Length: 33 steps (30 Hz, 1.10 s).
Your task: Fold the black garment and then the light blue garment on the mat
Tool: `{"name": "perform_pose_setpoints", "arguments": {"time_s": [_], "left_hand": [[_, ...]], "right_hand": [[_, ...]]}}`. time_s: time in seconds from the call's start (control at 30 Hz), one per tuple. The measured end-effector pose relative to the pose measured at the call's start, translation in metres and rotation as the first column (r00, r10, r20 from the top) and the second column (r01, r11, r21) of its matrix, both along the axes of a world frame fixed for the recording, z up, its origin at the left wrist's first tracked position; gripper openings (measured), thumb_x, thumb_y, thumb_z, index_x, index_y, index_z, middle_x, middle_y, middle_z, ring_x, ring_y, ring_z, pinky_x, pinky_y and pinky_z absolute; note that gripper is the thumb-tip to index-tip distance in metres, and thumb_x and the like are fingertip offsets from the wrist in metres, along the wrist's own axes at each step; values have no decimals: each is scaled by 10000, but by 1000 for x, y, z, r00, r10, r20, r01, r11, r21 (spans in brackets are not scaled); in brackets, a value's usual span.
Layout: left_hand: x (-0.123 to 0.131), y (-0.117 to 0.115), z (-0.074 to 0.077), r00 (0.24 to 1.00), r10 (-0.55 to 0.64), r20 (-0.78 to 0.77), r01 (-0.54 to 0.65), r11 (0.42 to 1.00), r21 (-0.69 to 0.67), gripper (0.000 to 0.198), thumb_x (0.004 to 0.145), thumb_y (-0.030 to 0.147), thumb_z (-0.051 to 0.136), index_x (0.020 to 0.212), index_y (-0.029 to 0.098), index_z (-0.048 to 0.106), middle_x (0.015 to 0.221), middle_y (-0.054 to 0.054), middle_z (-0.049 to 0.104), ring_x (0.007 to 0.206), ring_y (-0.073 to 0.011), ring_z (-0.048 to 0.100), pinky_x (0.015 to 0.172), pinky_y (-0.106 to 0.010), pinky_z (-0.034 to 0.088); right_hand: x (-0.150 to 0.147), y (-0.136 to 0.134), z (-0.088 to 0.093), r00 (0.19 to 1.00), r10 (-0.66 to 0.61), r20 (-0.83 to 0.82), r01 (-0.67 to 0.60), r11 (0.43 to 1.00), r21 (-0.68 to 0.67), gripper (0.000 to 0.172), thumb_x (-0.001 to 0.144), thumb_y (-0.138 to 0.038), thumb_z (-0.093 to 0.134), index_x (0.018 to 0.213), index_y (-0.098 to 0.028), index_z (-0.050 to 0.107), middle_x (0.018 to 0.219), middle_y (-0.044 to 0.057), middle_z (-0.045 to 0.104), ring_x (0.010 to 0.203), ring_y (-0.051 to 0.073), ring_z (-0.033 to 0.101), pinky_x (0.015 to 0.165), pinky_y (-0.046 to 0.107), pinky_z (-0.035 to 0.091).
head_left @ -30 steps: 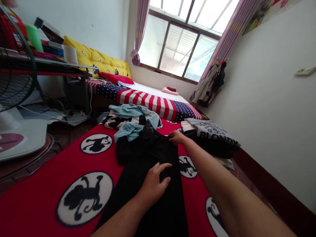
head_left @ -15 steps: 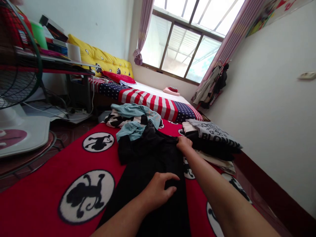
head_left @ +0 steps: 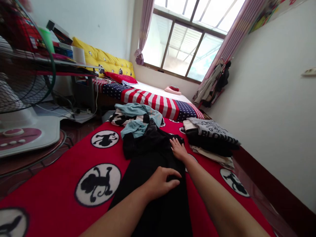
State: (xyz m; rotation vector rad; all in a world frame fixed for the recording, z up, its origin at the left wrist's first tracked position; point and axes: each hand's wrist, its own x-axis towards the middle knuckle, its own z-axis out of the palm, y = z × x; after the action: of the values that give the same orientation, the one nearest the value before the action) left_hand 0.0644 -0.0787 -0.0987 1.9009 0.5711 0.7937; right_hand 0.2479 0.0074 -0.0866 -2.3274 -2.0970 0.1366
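Note:
A long black garment (head_left: 153, 164), which looks like a dress, lies spread on a red blanket (head_left: 61, 184) with monkey prints. Its far end, with a lacy-looking part, reaches toward a loose heap of light-blue clothes (head_left: 138, 128). My right hand (head_left: 179, 150) lies flat on the garment's upper right part, fingers spread and holding nothing. Nearer to me, my left hand (head_left: 161, 182) is over the middle of the garment, thumb and forefinger apart. Nothing shows in its grasp; its other fingers are partly hidden.
On the right stands a stack of folded clothes (head_left: 212, 140), a grey printed shirt on top. An electric fan (head_left: 27, 131) stands at the left beside a cluttered desk (head_left: 69, 70). Beyond the blanket is a bed (head_left: 153, 100) with a flag-patterned cover.
My right hand has let go of the garment's upper right edge and now lies flat on it, slightly nearer. My left hand has hardly moved. The view has shifted slightly left.

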Motion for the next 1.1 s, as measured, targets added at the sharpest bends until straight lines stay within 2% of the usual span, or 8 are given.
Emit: {"name": "perform_pose_setpoints", "arguments": {"time_s": [0.23,0.43,0.53,0.67,0.77,0.87,1.0,1.1], "left_hand": [[-10,15,4,884,429,186,-410,902,-135,315,902,371,433,998,174,659,594,5,602,443,-117,527,463,-225,405],[-52,48,8,414,897,152,-885,358,298,396,766,253,623,1153,194,560,1070,-93,580,1034,-262,539,902,-404,430],[-73,59,3,258,966,-13,-896,244,370,766,621,330,754,1290,141,434,1263,-175,473,1176,-345,447,938,-471,400],[-93,69,-5,305,943,-133,-895,331,298,677,669,299,701,1269,102,456,1190,-205,550,1140,-353,510,919,-451,417],[-103,76,-9,413,909,-47,-907,416,66,293,764,270,595,1027,144,619,995,-166,661,1041,-341,589,897,-445,435],[-110,85,-5,371,918,142,-887,396,-239,209,823,316,540,901,150,638,953,-133,684,977,-280,627,876,-392,469],[-127,106,31,243,915,323,-716,394,-576,260,842,328,545,1011,139,602,978,-78,677,889,-184,647,811,-326,521],[-142,126,80,185,856,483,-481,508,-715,244,841,271,574,1057,158,583,964,-38,669,884,-147,642,816,-301,531]], "right_hand": [[-35,-45,-13,967,-96,-235,141,974,179,492,937,-273,306,1399,-126,387,1482,104,345,1401,243,233,1105,476,242],[-43,-68,-34,950,-97,-297,202,916,346,458,935,-342,350,1334,-160,481,1436,84,426,1378,222,293,1119,462,201],[-44,-67,-32,950,-94,-298,205,908,365,441,934,-341,357,1298,-151,516,1424,84,443,1370,220,308,1117,450,205],[-44,-68,-30,953,-82,-292,191,910,369,428,934,-340,356,1284,-161,525,1420,80,449,1365,225,317,1113,448,211],[-45,-71,-28,952,-69,-298,185,905,382,432,935,-345,355,1290,-159,514,1412,87,459,1359,230,328,1112,452,211],[-47,-74,-26,942,-53,-332,197,886,419,457,929,-367,364,1316,-154,480,1374,107,499,1326,230,384,1109,432,226],[-46,-77,-25,891,-27,-454,271,833,482,492,930,-413,348,1330,-147,455,1308,113,558,1212,234,511,1043,380,344],[-44,-76,-24,861,34,-507,287,791,540,487,934,-419,332,1291,-131,495,1288,121,572,1195,227,523,1012,356,382]]}}
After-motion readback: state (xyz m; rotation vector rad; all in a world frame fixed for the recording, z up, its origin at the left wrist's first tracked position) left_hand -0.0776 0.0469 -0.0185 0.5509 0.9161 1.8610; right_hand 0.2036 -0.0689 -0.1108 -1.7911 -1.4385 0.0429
